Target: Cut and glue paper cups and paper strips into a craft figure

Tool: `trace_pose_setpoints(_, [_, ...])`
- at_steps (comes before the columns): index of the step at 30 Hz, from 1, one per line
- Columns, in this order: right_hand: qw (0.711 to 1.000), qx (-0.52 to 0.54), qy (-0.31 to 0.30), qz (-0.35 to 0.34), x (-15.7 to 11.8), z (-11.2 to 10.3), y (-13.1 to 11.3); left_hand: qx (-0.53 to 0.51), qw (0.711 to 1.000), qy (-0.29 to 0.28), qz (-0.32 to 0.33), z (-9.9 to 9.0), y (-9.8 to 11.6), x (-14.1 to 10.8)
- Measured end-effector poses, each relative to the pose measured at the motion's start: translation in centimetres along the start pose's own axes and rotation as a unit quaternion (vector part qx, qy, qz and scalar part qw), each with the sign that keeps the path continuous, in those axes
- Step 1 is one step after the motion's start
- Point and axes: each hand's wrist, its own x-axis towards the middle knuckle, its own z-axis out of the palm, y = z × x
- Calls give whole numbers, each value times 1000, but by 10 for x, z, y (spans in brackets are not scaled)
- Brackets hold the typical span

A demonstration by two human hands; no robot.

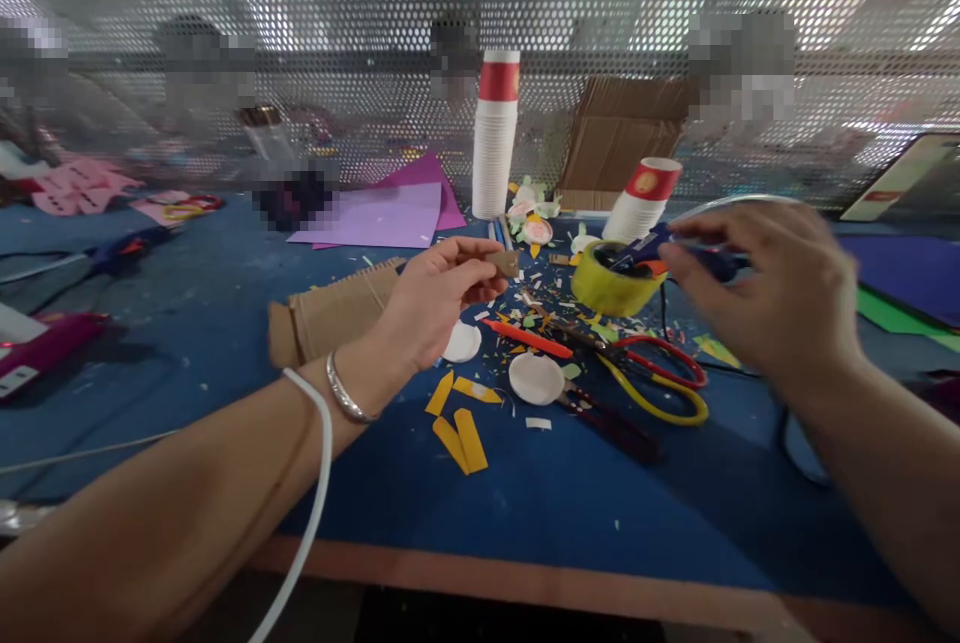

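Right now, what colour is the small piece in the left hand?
The small piece is brown, like cardboard; the head view shows it best.

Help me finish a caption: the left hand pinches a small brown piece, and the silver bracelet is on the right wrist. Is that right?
Not quite: the head view shows the silver bracelet on the left wrist, not the right. The left hand does pinch a small brown piece.

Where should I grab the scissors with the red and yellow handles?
Probably by the red loop and yellow loop, coming from the right: the scissors lie with their handles that way, blades pointing left.
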Motion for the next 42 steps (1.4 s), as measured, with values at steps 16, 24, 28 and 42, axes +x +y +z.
trace_pose_setpoints(16, [848,217,-414,-250,-41,13,-122,20,1000,4,12,1,-9,2])
trace_pose_setpoints(24, [823,344,-424,-154,-37,7,-118,12,1000,-14,-11,1,-10,-1])
trace_pose_setpoints(28, [800,435,-414,-5,-28,0,-101,29,999,-24,-26,3,-8,-6])
trace_pose_setpoints(42, [863,436,-221,128,-13,11,-61,126,978,-155,-61,15,-8,-21])
